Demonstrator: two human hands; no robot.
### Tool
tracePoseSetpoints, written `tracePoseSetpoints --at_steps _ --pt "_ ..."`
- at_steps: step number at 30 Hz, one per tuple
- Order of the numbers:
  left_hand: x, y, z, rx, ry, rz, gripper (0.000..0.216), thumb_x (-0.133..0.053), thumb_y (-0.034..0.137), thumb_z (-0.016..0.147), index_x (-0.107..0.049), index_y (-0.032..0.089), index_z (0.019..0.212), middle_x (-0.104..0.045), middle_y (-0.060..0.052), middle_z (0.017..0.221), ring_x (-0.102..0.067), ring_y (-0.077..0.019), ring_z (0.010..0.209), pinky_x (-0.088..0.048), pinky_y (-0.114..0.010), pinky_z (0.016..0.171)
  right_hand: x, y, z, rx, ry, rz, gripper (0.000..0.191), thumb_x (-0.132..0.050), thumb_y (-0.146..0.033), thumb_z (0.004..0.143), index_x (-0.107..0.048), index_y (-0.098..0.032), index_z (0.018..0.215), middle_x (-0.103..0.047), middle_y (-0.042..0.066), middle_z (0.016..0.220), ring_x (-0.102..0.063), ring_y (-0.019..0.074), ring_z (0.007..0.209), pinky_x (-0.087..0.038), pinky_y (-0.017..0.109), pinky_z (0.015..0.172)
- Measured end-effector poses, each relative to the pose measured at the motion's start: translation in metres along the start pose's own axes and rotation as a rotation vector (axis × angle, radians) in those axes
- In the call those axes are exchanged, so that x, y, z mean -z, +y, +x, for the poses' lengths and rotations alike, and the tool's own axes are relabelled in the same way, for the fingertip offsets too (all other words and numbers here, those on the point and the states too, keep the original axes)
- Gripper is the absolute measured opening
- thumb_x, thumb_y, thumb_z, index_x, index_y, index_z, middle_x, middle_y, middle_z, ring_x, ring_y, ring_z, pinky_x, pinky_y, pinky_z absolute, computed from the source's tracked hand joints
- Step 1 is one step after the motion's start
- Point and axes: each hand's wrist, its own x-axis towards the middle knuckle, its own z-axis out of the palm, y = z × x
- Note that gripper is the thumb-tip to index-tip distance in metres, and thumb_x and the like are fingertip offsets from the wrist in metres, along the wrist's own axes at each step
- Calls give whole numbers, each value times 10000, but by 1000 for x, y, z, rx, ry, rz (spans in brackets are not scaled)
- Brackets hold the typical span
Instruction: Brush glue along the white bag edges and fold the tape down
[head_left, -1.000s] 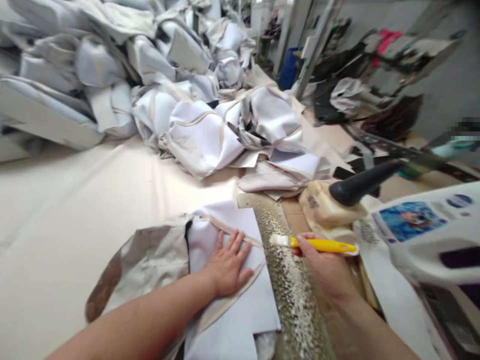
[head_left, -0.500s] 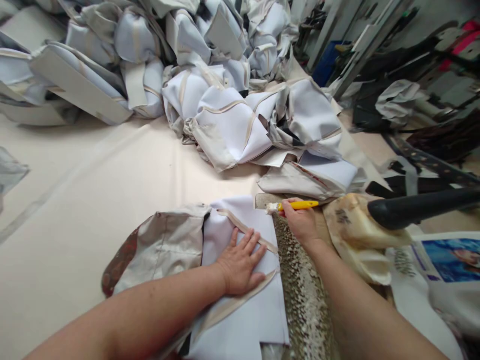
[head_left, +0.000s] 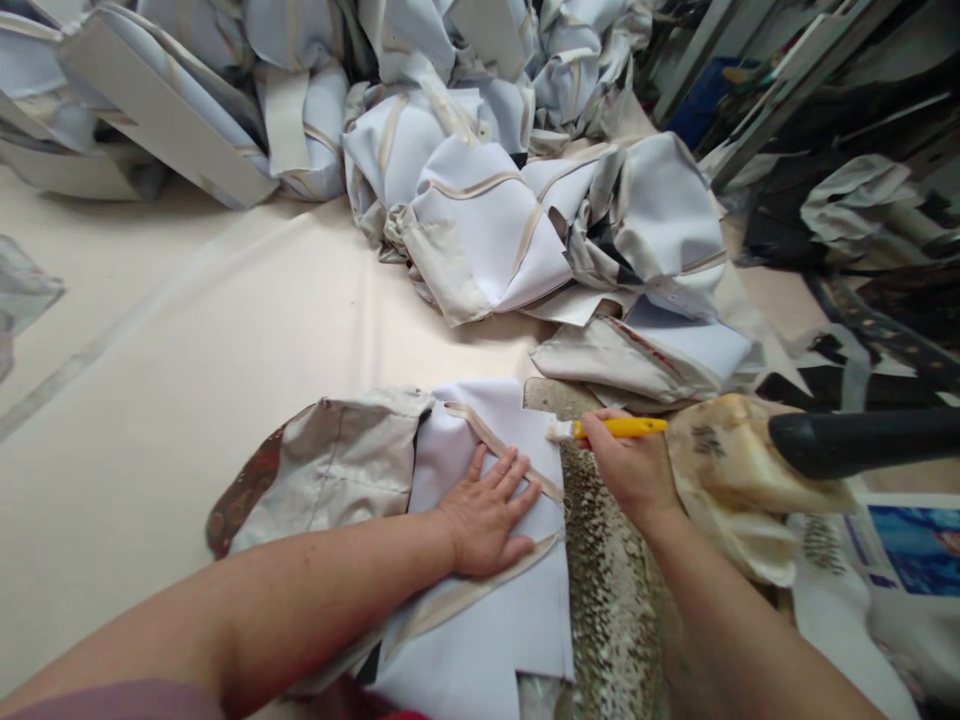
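My left hand (head_left: pixel 486 512) lies flat, fingers spread, on a white fabric piece (head_left: pixel 487 620) with beige edge strips, pressing it onto the table. My right hand (head_left: pixel 634 468) is closed round a yellow-handled brush (head_left: pixel 609 429), whose bristles point left over the top of a glue-crusted strip (head_left: pixel 607 590) running down beside the white piece. A grey folded part (head_left: pixel 337 470) of the same piece lies to the left of my left hand.
A large heap of white and beige fabric pieces (head_left: pixel 480 190) fills the far side of the cream table (head_left: pixel 187 370). A glue-stained pot with a black handle (head_left: pixel 750 470) stands right of my right hand. Dark clutter (head_left: pixel 855 200) lies at the far right.
My right hand carried the brush away from me to the strip's top end, then drew it back slightly. My left hand stayed flat on the white piece. The view tilted down.
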Motion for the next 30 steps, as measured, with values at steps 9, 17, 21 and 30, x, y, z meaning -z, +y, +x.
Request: tracePoseSetpoints --at_steps 9,17,21,30 --pt "-12 -2 1 -24 70 27 648 -308 576 865 -323 190 1385 -191 -141 1491 -59 -304 1387 15 -587 1063 14 27 -63 -2 -213 -88 281 -472 -373 769 -524 -197 557 -510 -30 488 -498 136 490 -364 245 506" --pt "-7 1 2 -6 52 40 638 -342 564 857 -340 192 1375 -219 -138 1484 -79 -309 1384 -12 -592 1059 -2 16 -28 99 -17 -69 248 -483 -368 771 -552 -191 612 -565 -1 564 -537 157 570 -397 257 570" --pt "-8 0 2 -21 65 11 653 -348 571 852 -339 181 1375 -209 -153 1484 -91 -306 1382 21 -590 1057 3 25 -62 95 -106 -90 279 -466 -369 808 -523 -199 594 -527 -16 526 -514 143 528 -387 251 542" --pt "-14 1 3 -2 80 31 658 -362 575 842 -338 194 1379 -209 -131 1488 -62 -304 1387 61 -580 1061 16 25 -80 50 -60 -67 267 -487 -369 794 -540 -196 597 -551 -5 552 -525 151 554 -395 257 553"
